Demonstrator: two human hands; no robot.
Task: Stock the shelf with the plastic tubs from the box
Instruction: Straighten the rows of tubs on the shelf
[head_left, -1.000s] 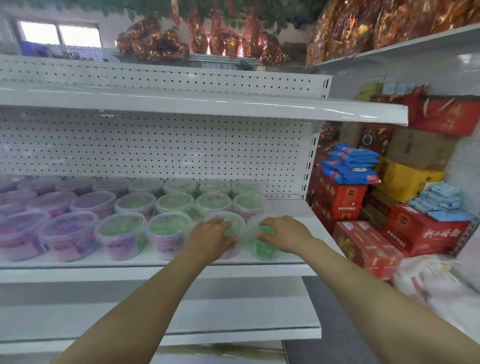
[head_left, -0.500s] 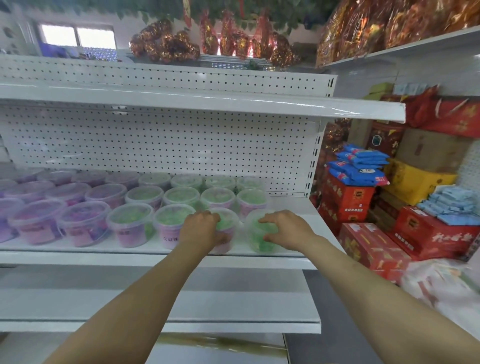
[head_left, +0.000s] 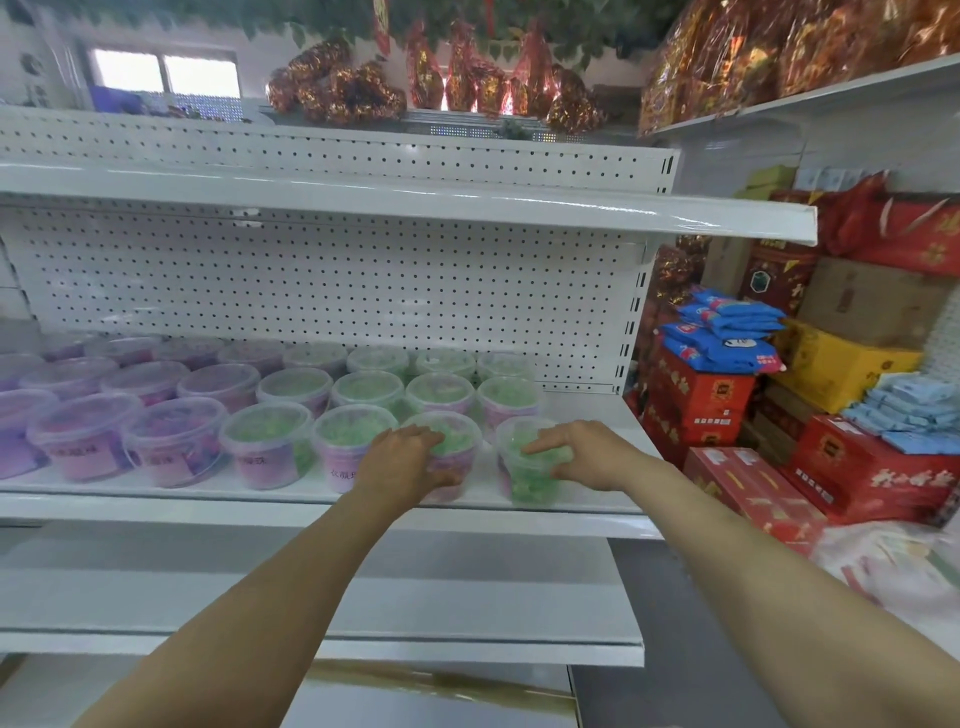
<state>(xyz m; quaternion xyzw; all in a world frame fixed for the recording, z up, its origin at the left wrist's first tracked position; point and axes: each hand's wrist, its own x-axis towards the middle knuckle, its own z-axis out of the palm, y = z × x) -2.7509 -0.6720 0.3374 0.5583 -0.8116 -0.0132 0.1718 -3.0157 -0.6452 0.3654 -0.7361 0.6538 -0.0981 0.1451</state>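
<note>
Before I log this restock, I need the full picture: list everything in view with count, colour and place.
green tubs: about a dozen, clear with green contents, middle shelf, right part
purple tubs: several, middle shelf, left part
shelf: white, pegboard back
red cartons: several, right
blue packets: on the red cartons
yellow carton: one, right
foil-wrapped bundles: several, red-gold, above the shelving
left hand: grips a front-row green tub
right hand: grips the rightmost front green tub

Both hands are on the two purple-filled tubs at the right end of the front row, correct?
No. The head view shows green contents, not purple: the left hand holds one green-filled tub and the right hand holds the end tub, at the right end of the front row. Purple tubs sit further left.
</note>
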